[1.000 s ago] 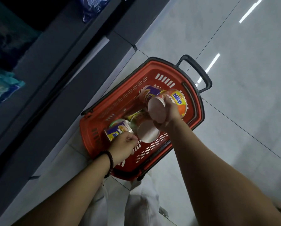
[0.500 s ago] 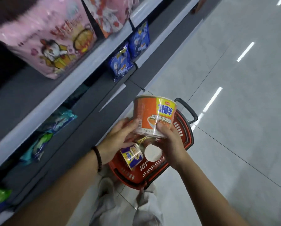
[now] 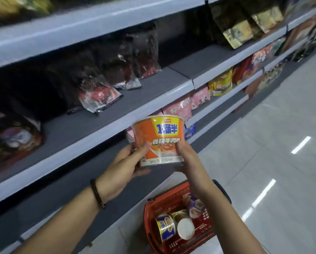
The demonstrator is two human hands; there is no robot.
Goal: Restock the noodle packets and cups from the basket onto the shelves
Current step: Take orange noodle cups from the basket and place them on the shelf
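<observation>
An orange noodle cup with a yellow and blue label stands upright in both my hands, at chest height in front of the grey shelf. My left hand grips its left side and bottom, and my right hand holds its right side. Down on the floor sits the red basket. Inside it lie a blue and yellow cup, a cup with its white base facing up and a purple cup, all on their sides.
The middle shelf holds dark and red packets at the left, with bare grey board to their right. Pink packets and yellow packets fill the shelf below. Gold packets stand at the upper right. Pale tiled floor stretches to the right.
I have lifted the orange cup out of the basket and up to shelf height. My left hand let go of the blue cup and joined the right on the orange cup. My view rose to the shelves.
</observation>
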